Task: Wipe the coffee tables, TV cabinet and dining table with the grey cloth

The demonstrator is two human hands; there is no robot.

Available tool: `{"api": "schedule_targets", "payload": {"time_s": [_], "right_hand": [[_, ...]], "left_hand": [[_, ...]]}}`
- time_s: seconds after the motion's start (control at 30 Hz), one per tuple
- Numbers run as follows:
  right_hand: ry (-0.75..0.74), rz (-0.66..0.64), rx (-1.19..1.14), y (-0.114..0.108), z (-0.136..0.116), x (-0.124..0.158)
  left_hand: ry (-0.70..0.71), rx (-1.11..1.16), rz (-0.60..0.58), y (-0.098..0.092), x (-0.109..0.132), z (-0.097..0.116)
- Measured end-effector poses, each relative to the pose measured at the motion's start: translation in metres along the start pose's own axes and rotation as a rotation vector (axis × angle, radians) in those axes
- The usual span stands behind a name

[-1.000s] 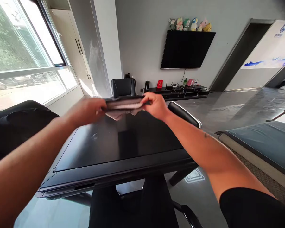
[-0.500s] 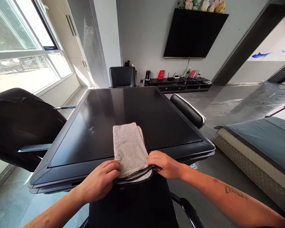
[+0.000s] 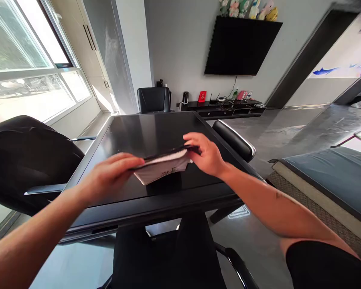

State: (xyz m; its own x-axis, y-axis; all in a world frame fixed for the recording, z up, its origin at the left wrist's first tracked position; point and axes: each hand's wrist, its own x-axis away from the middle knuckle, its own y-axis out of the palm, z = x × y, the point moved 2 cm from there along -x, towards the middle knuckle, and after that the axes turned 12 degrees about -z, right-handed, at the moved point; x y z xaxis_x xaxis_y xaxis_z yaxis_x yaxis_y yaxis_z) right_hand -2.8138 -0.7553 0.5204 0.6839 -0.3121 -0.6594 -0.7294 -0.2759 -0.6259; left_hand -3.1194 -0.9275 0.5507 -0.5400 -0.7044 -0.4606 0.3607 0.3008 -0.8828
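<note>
A folded light grey towel with a dark trim hangs just above the black table, stretched between both hands. My left hand pinches its left end, fingers closed. My right hand grips its right end near the dark edge. The towel sags slightly in the middle and casts a shadow on the tabletop.
Black chairs stand at the left, far end, right and near edge of the table. A wall TV hangs over a low cabinet. A grey cushioned bench lies to the right. Windows fill the left wall.
Half a second ago the towel lay flat on the near table edge under both hands; now the hands have lifted it and carried it forward over the table's middle.
</note>
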Motion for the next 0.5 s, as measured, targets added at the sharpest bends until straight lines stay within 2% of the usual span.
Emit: {"api": "schedule_targets", "payload": {"time_s": [0.1, 0.2, 0.27, 0.37, 0.5], "right_hand": [[-0.148, -0.035, 0.023, -0.027, -0.007, -0.054], [-0.298, -0.121, 0.097, -0.045, -0.022, -0.082], [-0.350, -0.190, 0.140, -0.052, -0.034, -0.089], [-0.378, -0.269, 0.177, -0.059, -0.047, -0.092], [-0.316, -0.272, 0.213, -0.059, -0.052, -0.093]], "left_hand": [[-0.042, -0.029, -0.024, -0.047, -0.040, -0.023], [-0.146, -0.034, -0.052, -0.080, -0.063, -0.042], [-0.237, -0.018, -0.100, -0.093, -0.070, -0.048], [-0.333, -0.028, -0.148, -0.107, -0.075, -0.046], [-0.337, -0.136, -0.149, -0.118, -0.082, -0.034]]}}
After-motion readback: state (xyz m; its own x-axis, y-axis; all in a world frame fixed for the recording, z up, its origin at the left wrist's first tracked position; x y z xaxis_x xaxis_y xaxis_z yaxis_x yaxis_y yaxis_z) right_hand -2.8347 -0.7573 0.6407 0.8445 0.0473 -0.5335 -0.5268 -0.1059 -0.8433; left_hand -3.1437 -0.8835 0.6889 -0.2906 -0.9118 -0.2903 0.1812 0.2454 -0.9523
